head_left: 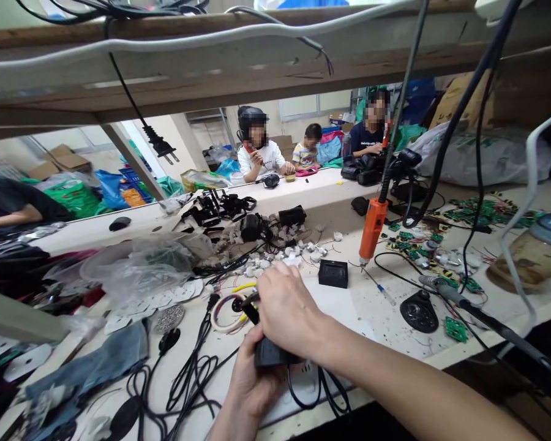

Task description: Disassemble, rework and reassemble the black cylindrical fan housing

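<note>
Across the counter [386, 334] lie cables [206, 327] and circuit boards [456, 329]; above its near edge, the left hand [252, 376] cups a black casing [272, 355], while the right hand [289, 309] curls over its top, its grasp hidden from me.

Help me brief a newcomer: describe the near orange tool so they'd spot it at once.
Find the pale worktable and look just right of the small black box. There, an orange tool is nearly upright, below a dark coil. Unlike the flat green circuit boards to its right, it is bright orange.
</note>
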A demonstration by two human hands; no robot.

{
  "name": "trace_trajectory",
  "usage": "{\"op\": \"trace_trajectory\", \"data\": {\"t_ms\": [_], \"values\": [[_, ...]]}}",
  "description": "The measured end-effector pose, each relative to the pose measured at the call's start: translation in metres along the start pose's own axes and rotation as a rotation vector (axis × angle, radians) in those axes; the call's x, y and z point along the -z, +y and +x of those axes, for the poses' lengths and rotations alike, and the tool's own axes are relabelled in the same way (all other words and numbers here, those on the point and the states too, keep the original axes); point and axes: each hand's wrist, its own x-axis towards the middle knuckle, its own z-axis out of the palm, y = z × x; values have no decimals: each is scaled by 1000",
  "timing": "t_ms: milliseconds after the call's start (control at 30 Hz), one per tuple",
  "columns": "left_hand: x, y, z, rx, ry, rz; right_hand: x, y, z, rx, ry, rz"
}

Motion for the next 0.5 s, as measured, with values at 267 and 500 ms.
{"op": "trace_trajectory", "data": {"t_ms": [267,500], "values": [[32,2,-9,244,-545,-35,1,62,-29,-70,373,857],[33,-21,-19,398,-704,-14,-20,44,-55,95,302,1049]]}}
